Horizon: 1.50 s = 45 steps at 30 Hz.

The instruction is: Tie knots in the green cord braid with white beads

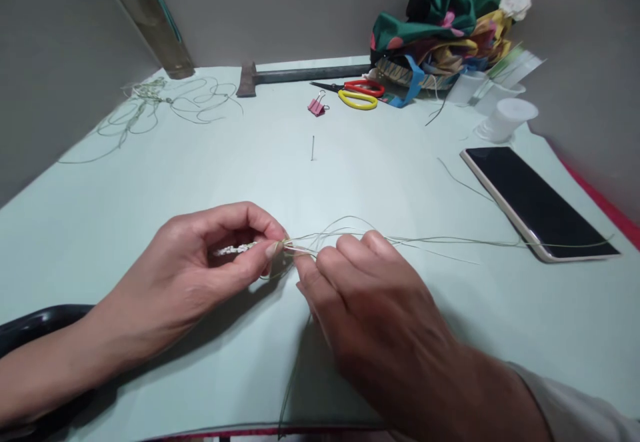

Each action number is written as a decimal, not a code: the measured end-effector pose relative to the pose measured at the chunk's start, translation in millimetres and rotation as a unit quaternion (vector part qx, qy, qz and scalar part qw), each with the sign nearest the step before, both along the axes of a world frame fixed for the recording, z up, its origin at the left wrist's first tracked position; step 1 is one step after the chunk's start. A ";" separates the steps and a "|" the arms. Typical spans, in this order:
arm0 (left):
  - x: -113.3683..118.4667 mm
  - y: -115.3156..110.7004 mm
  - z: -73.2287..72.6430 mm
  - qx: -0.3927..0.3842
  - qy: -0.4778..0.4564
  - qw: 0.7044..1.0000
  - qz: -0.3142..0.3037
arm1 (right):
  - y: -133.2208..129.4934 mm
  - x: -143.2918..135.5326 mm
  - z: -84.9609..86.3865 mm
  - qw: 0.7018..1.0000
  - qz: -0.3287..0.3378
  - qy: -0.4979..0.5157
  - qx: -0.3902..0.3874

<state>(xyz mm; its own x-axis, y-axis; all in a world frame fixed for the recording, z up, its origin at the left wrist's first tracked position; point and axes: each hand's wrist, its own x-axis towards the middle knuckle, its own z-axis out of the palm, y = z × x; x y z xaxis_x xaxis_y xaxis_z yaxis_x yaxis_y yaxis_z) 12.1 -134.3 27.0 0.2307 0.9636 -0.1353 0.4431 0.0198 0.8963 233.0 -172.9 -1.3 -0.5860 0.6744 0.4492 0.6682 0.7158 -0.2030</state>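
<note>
My left hand [200, 262] pinches a pale braided cord [235, 250] between thumb and forefinger, near the middle of the table. The braided part runs back inside the curl of its fingers. From the pinch, thin green and white threads [450, 239] fan out to the right, with some crossing over the phone. My right hand [375, 302] is closed beside the left fingertips, its fingers curled on some of these threads. One dark green strand [290, 382] hangs from it toward the front edge. The right fingertips are partly hidden.
On the pale table [150, 209] lie a nail [313, 149], a pink binder clip [317, 105], scissors [357, 94], a hammer [300, 75] and a cord tangle [150, 99]. A bottle [155, 29], fabric pile [440, 22], white spools [505, 119] and phone [535, 195] stand around.
</note>
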 end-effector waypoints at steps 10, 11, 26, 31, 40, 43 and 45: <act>-2.4 -0.1 -6.9 -0.104 -0.137 0.985 -0.024 | 6.9 -12.9 -16.3 1.000 0.009 0.022 -0.012; -1.8 0.1 -7.9 -0.115 -0.158 0.980 -0.017 | 7.1 -12.1 -17.0 0.999 0.006 0.041 0.002; 5.3 4.0 -16.2 -0.119 -0.215 0.969 0.038 | -37.5 -6.3 5.0 0.994 0.016 0.077 0.069; 6.9 5.7 -17.6 -0.125 -0.218 0.967 0.033 | -41.6 8.3 21.5 0.994 0.051 0.095 -0.006; 5.1 2.7 -18.0 -0.108 -0.205 0.973 0.014 | 19.3 9.9 21.1 0.931 0.077 0.333 -0.133; 2.5 1.9 -20.6 -0.089 -0.190 0.978 0.015 | 32.9 6.7 10.5 0.920 0.086 0.358 -0.136; 2.4 1.6 -21.6 -0.082 -0.180 0.980 0.018 | 34.8 2.5 8.5 0.909 0.074 0.369 -0.178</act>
<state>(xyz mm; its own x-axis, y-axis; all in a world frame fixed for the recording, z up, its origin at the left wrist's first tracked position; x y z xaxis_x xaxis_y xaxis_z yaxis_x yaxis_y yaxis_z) 14.6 -132.8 5.4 0.2582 0.9442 -0.2044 0.0958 0.1855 0.9780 235.5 -138.0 7.2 -0.3108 0.7923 0.5251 0.1573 0.5877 -0.7937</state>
